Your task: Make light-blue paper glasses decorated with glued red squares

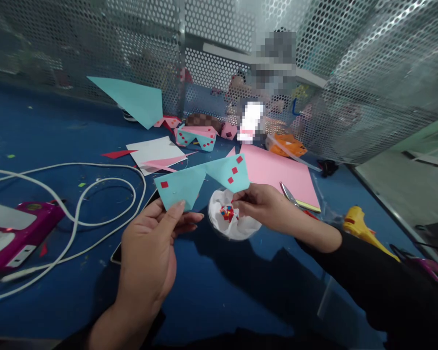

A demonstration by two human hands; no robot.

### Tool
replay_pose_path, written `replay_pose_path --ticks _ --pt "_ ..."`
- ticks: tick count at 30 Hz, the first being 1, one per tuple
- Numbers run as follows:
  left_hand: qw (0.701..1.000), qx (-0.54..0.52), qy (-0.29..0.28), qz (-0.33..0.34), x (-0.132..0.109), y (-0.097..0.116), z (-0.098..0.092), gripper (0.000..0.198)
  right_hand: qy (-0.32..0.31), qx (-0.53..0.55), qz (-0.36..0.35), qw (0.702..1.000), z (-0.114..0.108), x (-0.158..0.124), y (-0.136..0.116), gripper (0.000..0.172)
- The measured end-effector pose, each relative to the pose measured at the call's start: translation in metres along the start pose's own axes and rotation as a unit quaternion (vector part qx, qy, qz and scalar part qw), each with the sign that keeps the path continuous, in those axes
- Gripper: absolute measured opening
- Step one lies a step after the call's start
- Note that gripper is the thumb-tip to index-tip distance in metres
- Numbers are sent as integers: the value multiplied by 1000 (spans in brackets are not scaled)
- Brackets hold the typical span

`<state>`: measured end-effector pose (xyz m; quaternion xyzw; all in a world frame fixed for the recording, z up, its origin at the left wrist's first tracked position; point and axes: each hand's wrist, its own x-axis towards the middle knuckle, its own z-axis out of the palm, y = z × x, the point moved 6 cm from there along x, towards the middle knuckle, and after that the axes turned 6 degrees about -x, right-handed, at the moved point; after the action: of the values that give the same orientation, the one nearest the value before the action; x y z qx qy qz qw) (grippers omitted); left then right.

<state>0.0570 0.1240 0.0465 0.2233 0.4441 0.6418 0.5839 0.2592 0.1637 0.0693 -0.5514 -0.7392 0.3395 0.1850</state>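
My left hand [149, 248] pinches the lower left corner of a folded light-blue paper shape [200, 181] dotted with small red squares, holding it up over the blue table [222, 287]. My right hand [264, 206] is closed in a pinch at the shape's lower right edge, just above a small white dish [237, 228] of tiny red and blue paper bits. What the right fingertips hold is too small to make out.
A pink sheet [277, 172] and scissors [290, 194] lie right of the dish, a yellow glue gun [365, 228] further right. White cable [76, 214] and a magenta device [10, 233] sit at left. Finished paper shapes [197, 136] and a blue sheet [135, 99] lean by the perforated wall.
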Motion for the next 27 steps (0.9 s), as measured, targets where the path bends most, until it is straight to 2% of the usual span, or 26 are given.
replay_pose_path --ticks 3,7,13,27 --pt "1000 -5 2 5 2 0 0 15 36 11 2 999 -10 -10 -1 12" --pt "1000 -2 -2 6 4 -1 0 19 40 88 27 995 -14 -22 -3 13" --pt "1000 2 -7 11 2 0 2 17 64 264 105 957 -12 -36 6 17" --pt "1000 3 -24 10 0 0 4 14 85 348 130 925 -3 -39 16 30"
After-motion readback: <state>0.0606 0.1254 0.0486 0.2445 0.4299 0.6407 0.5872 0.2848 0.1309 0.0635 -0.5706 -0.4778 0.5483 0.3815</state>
